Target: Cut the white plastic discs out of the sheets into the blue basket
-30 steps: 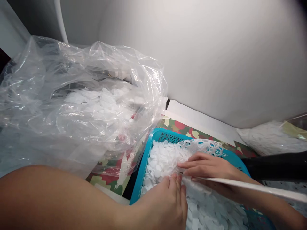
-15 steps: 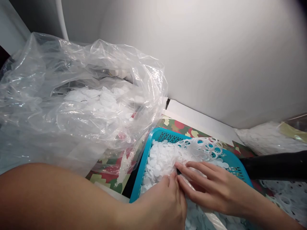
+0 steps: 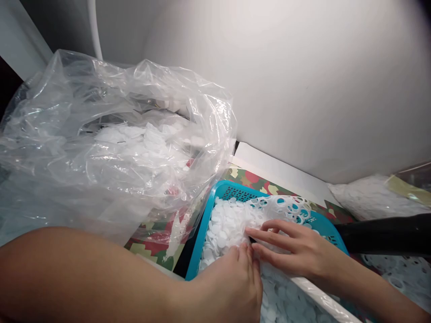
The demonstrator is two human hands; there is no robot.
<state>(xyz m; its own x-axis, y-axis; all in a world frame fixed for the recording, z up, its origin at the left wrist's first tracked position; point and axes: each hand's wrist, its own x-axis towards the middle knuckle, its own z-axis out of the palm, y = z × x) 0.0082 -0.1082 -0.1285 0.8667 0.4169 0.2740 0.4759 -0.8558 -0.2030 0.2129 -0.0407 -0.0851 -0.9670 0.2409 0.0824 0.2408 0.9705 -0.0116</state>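
Small white discs (image 3: 218, 229) fill a blue plastic basket (image 3: 196, 255). A thin white sheet punched with round holes (image 3: 286, 205) lies bunched over the discs, and its near part runs toward my fingertips. My left hand (image 3: 232, 278) is closed at the basket's near side, its fingers pinched together at the sheet; the fingertips are partly hidden. Beside it, my right hand (image 3: 292, 249) has its fingers stretched and apart, their tips touching the sheet close to my left fingers. A small dark spot shows between the two hands.
A large clear plastic bag (image 3: 111, 179) with white pieces inside stands at the left. Camouflage-patterned cloth (image 3: 249, 177) lies under the basket. A black bar (image 3: 384, 235), a filled bag (image 3: 367, 197) and more holed scraps (image 3: 400, 278) are at the right. A glossy white strip (image 3: 323, 296) slants below my right hand.
My right hand has shifted slightly up, its fingers spreading a little from my left hand. More of the glossy white strip shows below it. My left hand stays nearly in place.
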